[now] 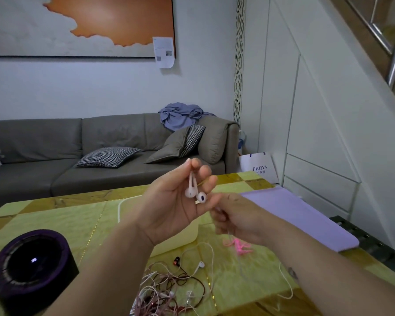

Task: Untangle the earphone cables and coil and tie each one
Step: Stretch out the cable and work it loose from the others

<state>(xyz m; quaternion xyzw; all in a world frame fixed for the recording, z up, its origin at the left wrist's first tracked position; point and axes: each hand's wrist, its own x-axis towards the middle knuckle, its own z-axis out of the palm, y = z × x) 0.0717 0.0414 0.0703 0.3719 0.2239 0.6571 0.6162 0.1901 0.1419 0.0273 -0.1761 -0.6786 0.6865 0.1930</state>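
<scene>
Earphones (201, 197) held clear above table (55, 220), tangle (169, 290) beneath

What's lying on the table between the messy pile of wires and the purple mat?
In the head view, a small bunch of pink ties lies between the tangled cables and the purple mat.

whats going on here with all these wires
A person is working on one white earphone set. The left hand pinches the two earbuds by their stems, held up above the table. The right hand grips the cable just below. A tangle of other earphone cables lies on the table, not yet sorted, with some pink ties nearby.
</scene>
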